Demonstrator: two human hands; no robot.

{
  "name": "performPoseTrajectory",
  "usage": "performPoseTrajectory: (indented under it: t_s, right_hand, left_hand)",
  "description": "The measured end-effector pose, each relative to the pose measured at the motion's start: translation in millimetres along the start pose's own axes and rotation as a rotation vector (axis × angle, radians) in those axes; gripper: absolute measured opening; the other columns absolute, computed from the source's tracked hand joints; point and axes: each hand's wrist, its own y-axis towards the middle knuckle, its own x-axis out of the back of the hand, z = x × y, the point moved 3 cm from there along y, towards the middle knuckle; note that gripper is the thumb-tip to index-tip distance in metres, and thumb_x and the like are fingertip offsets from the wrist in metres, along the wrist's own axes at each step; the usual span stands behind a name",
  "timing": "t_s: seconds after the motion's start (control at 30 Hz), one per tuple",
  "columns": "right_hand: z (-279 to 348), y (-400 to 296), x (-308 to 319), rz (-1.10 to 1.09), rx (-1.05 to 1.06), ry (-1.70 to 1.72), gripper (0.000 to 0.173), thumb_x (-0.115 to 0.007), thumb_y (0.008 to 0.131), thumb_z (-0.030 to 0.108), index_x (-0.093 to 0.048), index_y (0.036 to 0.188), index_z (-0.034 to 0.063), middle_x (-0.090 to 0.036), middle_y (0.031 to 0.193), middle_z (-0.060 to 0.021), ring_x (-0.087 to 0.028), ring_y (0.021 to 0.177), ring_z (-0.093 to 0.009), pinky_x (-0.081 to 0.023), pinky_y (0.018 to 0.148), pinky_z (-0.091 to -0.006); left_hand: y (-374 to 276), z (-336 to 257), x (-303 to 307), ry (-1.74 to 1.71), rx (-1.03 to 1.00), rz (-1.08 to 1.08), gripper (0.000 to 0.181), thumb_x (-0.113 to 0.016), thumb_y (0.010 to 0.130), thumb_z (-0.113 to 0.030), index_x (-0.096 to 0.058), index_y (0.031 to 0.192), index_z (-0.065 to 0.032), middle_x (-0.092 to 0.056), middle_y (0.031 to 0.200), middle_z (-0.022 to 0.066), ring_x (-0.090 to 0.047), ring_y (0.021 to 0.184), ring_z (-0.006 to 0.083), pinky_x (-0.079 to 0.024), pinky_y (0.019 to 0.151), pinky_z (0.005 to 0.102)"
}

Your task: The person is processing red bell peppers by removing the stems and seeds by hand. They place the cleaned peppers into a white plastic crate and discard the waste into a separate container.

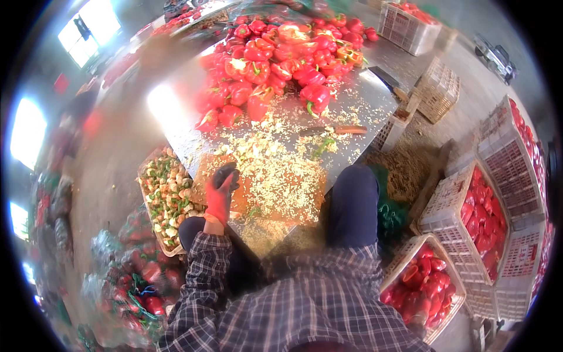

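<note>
My left hand (221,192), in a red glove with dark-coated fingers, is over the left part of an orange-brown cutting board (303,207). Its fingers are curled, and I see nothing in them, though their inner side is hidden. Pale pepper seeds (277,176) cover much of the board. A knife (334,130) lies beyond it on the metal table (378,101). Farther back is a heap of red bell peppers (281,57), some cut open. My right hand (420,310), blurred, appears over a crate of red pepper pieces (433,273); its grip is unclear.
At my left stands a crate of pepper cores (169,198), with net bags of red peppers (149,273) below. Stacked pepper crates (466,220) are at my right. A cleaver (387,81) lies at the table's right edge, near a plastic basket (437,90).
</note>
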Motion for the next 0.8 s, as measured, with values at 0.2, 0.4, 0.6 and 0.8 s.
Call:
performPoseTrajectory:
  t_s: [0.2,0.4,0.6,0.8]
  right_hand:
    - [71.9,-22.5,34.6,0.135,0.256,-0.553,0.038,-0.067,0.093,0.023,-0.064,0.125,0.0029,-0.069,0.107,-0.0140,-0.068,0.098,-0.029,-0.053,0.087,-0.0398]
    - [329.7,-83.9,96.3,0.056,0.899,0.313,0.041,-0.072,0.088,0.014,-0.064,0.126,0.0009,-0.070,0.115,-0.0182,-0.067,0.111,-0.031,-0.052,0.095,-0.0377]
    - [590.3,-138.5,61.4,0.011,1.639,0.461,0.066,-0.081,0.079,0.015,-0.054,0.139,0.0078,-0.059,0.135,-0.0187,-0.058,0.125,-0.035,-0.048,0.102,-0.0416]
    - [753.4,-80.6,-13.2,-0.126,1.454,0.381,0.096,-0.091,0.065,0.026,-0.044,0.148,0.0132,-0.043,0.147,-0.0265,-0.049,0.133,-0.043,-0.046,0.108,-0.0450]
  left_hand:
    - [-3.8,-30.1,4.7,0.146,-0.032,0.022,0.033,-0.061,0.098,-0.003,-0.062,0.131,0.0005,-0.068,0.120,0.0070,-0.066,0.107,0.0153,-0.052,0.087,0.0268]
    - [3.0,-66.8,-9.6,0.189,-0.113,0.094,0.036,-0.064,0.095,-0.001,-0.062,0.131,-0.0004,-0.069,0.115,0.0084,-0.066,0.103,0.0143,-0.054,0.087,0.0261]
    - [38.0,-53.7,-35.3,0.134,-0.049,0.235,0.034,-0.066,0.096,-0.003,-0.062,0.129,-0.0008,-0.070,0.113,0.0086,-0.066,0.102,0.0148,-0.054,0.090,0.0282]
    - [40.7,-24.9,-28.5,0.005,0.091,0.217,0.037,-0.062,0.096,0.001,-0.058,0.133,0.0038,-0.067,0.123,0.0112,-0.065,0.113,0.0190,-0.052,0.099,0.0316]
